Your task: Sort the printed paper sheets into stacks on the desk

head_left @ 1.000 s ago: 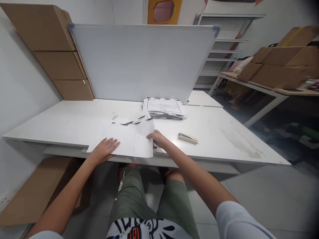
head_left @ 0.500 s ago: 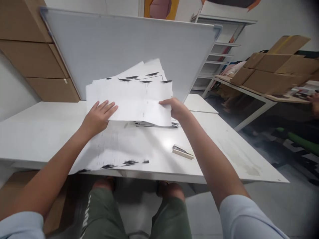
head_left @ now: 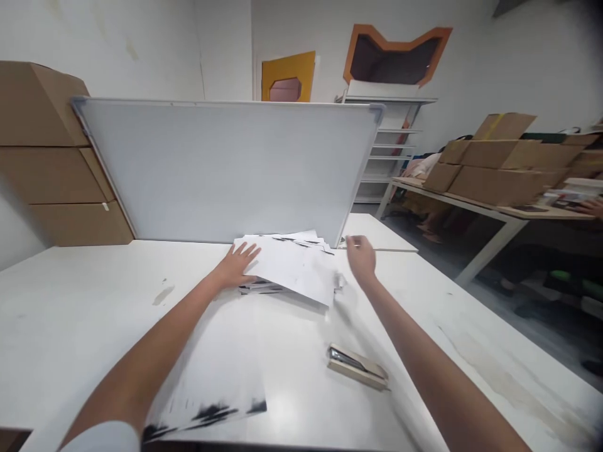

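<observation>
My left hand (head_left: 235,267) lies with spread fingers on the left end of a fanned pile of white paper sheets (head_left: 292,260). Black smudges mark the far edges of these sheets. To the right of the pile, above the table, my right hand (head_left: 362,257) is closed with curled fingers; anything inside is hidden. It is apart from the sheets. A beige stapler (head_left: 358,366) lies on the table in front of the pile. More white sheets (head_left: 211,376) with black-smeared near edges lie by the table's front edge, partly behind my left forearm.
A whiteboard (head_left: 226,169) leans upright behind the paper pile on the white table (head_left: 117,314). Stacked cardboard boxes (head_left: 70,176) stand at the left. At right, another table (head_left: 499,210) bears more boxes (head_left: 504,169), and a person's hand (head_left: 591,207) shows there.
My right hand has let go of the top sheet and moved off to the right. The sheets have come down onto the pile, and the view has tilted up.
</observation>
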A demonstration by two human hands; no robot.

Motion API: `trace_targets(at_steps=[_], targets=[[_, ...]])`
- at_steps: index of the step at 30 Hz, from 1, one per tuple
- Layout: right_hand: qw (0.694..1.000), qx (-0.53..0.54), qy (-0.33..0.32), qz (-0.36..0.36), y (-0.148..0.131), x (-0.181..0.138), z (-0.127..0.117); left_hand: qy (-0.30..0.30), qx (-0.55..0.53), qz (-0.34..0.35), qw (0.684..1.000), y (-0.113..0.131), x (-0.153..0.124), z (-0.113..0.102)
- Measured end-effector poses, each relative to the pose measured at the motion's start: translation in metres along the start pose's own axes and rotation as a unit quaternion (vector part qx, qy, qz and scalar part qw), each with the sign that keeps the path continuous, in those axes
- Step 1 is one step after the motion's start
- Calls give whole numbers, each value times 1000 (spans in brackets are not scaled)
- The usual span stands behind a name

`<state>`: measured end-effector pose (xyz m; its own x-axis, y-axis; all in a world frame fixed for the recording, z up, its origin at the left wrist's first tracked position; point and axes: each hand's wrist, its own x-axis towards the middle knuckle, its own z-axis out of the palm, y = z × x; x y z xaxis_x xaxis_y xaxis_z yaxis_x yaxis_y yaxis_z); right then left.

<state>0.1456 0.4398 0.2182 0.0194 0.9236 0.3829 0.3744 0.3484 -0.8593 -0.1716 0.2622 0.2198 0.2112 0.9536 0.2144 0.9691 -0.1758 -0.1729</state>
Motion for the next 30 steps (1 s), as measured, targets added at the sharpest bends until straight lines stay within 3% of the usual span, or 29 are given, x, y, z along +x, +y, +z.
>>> trace_targets(at_steps=[2,3,5,8,11,15,19,22,26,28,30], targets=[[976,-70,-112,-173,8,-39,6,22,-41,-30,998,4,-17,4],[945,-120,-169,-253,12,-56,10,33,-60,-50,996,6,-25,8],[883,-231,-220,-344,18,-77,21,51,-106,-148,982,11,-34,16],[821,-347,-232,-389,20,-64,29,52,-232,-357,903,18,-24,24],[772,-371,-279,-434,16,-29,28,73,-329,-444,830,25,5,24],[769,-367,-318,-414,17,-10,26,82,-366,-429,822,23,38,22],[755,-329,-330,-462,28,-14,27,69,-366,-417,829,12,34,17],[759,-320,-319,-470,28,-21,23,88,-321,-432,838,4,-5,-3],[791,-314,-278,-446,6,-68,7,89,-257,-429,861,3,-103,-36],[801,-275,-288,-447,-11,-117,0,-27,-185,-374,908,11,-161,-42],[809,-231,-322,-434,-27,-178,-1,-145,-146,-275,939,28,-212,-37]])
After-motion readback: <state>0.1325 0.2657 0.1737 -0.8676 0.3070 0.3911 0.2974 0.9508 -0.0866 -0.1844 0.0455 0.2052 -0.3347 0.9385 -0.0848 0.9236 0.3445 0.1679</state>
